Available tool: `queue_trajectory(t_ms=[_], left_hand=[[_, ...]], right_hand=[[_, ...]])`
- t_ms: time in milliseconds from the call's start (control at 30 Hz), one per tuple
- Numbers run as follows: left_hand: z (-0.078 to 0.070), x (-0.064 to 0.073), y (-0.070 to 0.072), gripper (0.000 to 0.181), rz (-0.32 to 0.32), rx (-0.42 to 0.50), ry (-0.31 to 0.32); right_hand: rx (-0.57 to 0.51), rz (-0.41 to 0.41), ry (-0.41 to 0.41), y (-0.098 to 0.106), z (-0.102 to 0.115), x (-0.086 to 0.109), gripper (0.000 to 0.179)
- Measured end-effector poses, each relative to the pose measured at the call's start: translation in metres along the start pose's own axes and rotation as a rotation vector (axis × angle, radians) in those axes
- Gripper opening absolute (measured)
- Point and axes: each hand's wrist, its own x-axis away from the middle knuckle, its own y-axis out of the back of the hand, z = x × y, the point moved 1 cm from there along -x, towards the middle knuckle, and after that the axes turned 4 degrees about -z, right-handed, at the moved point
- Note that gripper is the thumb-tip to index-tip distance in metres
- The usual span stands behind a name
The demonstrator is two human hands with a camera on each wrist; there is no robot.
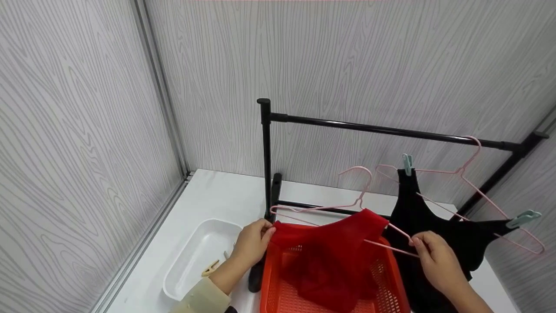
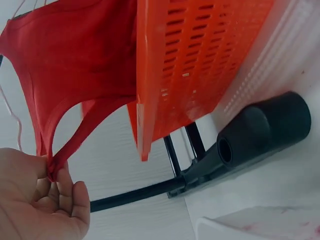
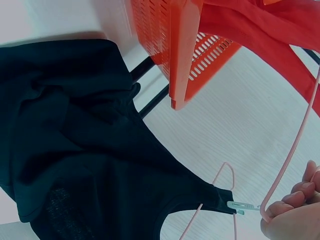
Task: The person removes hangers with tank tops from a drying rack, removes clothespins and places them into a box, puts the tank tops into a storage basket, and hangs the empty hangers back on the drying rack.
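A red sleeveless top (image 1: 330,243) is draped over the orange basket, one shoulder strap looped on a pink wire hanger (image 1: 370,178). My left hand (image 1: 252,241) pinches the other strap at its top, just below the hanger's left end; the left wrist view shows that strap (image 2: 52,162) gathered between thumb and fingers. With my right hand (image 1: 438,261) I grip the right end of the pink hanger, as the right wrist view also shows its bent wire (image 3: 295,145) in my fingers. The hanger's hook is off the rail.
A black rack rail (image 1: 373,128) runs behind. From it hangs a black sleeveless top (image 1: 412,221) on another pink hanger (image 1: 482,194), with green clips (image 1: 407,164) on its straps. The orange basket (image 1: 268,282) stands below; left, a white tray (image 1: 182,256) holds a yellow clip (image 1: 210,268).
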Motion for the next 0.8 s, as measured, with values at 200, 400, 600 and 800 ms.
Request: queue_trajectory(t_ms=[200,400,600,800], left_hand=[[-0.009,0.007,-0.012,0.006,0.089,0.001,-0.03],[-0.016,0.011,-0.026,0.007,0.164,-0.021,-0.048],[-0.024,0.016,-0.039,0.005,0.302,-0.02,-0.08],[-0.026,0.022,-0.048,0.004,0.438,-0.011,-0.065]], right_hand=[[0.0,0.019,-0.011,-0.002,0.002,0.0,0.016],[0.008,0.026,-0.027,-0.002,0.003,0.0,0.016],[0.001,0.032,-0.035,-0.004,0.006,-0.001,0.016],[-0.012,0.032,-0.041,-0.007,0.007,-0.001,0.016]])
